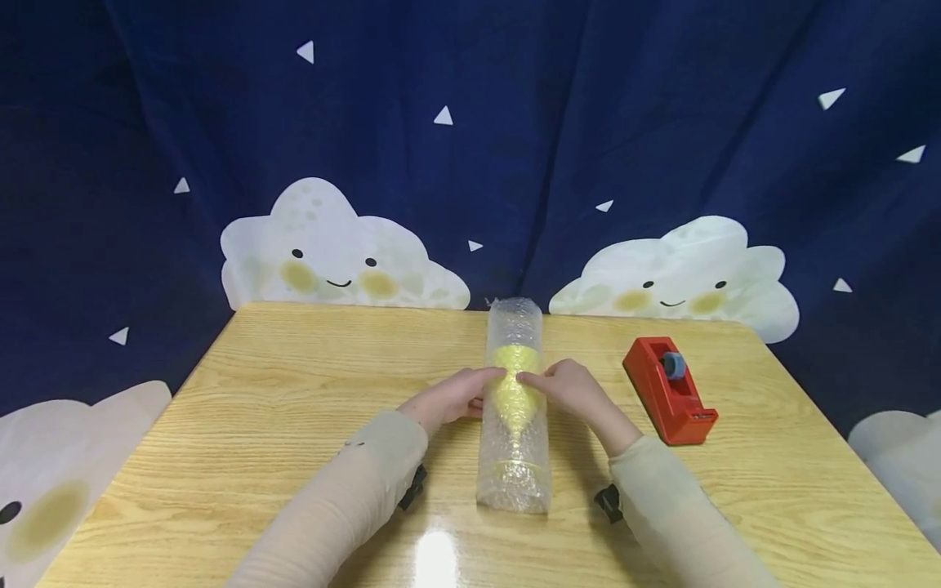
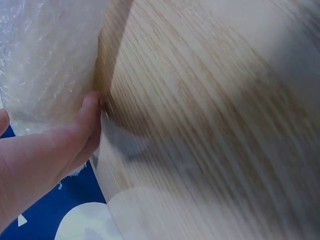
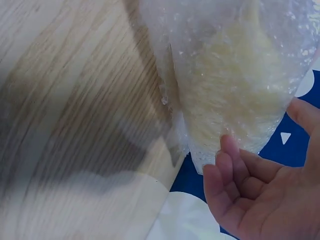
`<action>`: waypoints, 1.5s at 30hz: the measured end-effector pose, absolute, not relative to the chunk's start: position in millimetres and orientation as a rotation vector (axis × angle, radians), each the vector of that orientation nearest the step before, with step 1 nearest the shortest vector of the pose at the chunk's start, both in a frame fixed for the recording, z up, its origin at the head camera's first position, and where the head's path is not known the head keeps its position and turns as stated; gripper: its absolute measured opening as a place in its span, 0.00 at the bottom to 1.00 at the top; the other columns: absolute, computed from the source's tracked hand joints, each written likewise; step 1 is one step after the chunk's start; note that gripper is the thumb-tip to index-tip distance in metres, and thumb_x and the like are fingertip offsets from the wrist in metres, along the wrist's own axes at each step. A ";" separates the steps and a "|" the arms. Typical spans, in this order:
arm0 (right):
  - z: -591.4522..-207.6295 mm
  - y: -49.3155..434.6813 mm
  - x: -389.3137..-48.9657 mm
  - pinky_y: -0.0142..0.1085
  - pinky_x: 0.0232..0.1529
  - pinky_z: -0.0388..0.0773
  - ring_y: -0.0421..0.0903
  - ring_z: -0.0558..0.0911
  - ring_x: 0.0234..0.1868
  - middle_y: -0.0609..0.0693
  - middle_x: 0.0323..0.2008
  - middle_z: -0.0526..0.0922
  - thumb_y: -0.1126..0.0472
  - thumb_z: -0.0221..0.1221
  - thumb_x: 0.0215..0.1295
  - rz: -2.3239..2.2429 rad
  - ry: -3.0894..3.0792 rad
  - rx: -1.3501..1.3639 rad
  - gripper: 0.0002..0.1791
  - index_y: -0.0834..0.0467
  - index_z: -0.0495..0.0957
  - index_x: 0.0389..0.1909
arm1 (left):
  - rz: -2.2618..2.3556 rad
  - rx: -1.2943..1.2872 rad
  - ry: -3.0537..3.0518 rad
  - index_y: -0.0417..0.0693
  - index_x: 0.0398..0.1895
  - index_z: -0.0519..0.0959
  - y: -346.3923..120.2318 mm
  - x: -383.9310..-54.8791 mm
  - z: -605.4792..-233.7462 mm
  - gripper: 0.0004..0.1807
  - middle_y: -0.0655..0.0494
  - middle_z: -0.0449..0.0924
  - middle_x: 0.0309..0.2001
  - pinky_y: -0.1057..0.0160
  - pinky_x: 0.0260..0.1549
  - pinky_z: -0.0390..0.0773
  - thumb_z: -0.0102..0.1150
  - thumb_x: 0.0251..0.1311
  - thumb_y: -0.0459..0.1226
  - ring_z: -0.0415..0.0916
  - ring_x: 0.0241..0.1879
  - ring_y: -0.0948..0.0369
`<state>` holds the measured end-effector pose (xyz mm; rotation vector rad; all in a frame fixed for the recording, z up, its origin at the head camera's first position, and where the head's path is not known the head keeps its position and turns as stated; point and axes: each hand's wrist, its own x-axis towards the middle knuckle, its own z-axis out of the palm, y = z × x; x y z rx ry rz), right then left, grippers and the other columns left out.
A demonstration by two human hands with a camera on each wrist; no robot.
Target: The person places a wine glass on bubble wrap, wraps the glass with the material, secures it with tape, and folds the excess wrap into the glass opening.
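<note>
A roll of clear bubble wrap lies lengthwise on the table, pointing away from me. Inside it shows a yellow thing, wide at the far part and tapering to a thin stem like a stemmed glass. My left hand holds the roll's left side, thumb on top and fingers down along the side. From the right, my right hand holds it too, its thumb on top close to the other thumb. In the right wrist view the curled fingers overlap the wrap.
A red tape dispenser with a blue roll of tape stands to the right of the wrapped roll. Behind the wooden table hangs a dark blue curtain with clouds and white triangles. The wrap's far end reaches the table's back edge.
</note>
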<state>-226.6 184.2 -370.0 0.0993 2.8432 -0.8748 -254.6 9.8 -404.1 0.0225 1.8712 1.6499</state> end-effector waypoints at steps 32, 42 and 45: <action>-370.4 199.5 -224.3 0.31 0.24 0.64 0.40 0.66 0.20 0.44 0.14 0.65 0.38 0.53 0.61 -1.051 2.682 0.213 0.27 0.54 0.66 0.13 | 1.686 -0.030 1.808 0.30 0.67 0.55 12.5 -253.5 -403.2 0.33 0.32 0.66 0.56 0.53 0.56 0.71 0.37 0.69 0.47 0.69 0.51 0.48; -380.3 207.8 -224.2 0.31 0.20 0.60 0.38 0.56 0.14 0.41 0.10 0.55 0.39 0.54 0.60 -1.072 2.676 0.215 0.29 0.50 0.57 0.10 | 1.663 -0.005 1.843 0.31 0.59 0.64 16.8 -252.1 -404.7 0.24 0.39 0.73 0.49 0.57 0.51 0.75 0.38 0.67 0.40 0.73 0.41 0.55; -380.9 209.0 -224.7 0.32 0.22 0.65 0.38 0.60 0.15 0.42 0.13 0.62 0.43 0.57 0.61 -1.163 2.646 0.248 0.24 0.56 0.66 0.17 | 1.663 -0.021 1.845 0.32 0.59 0.64 19.2 -250.5 -403.2 0.24 0.38 0.72 0.50 0.59 0.48 0.76 0.40 0.67 0.41 0.71 0.38 0.57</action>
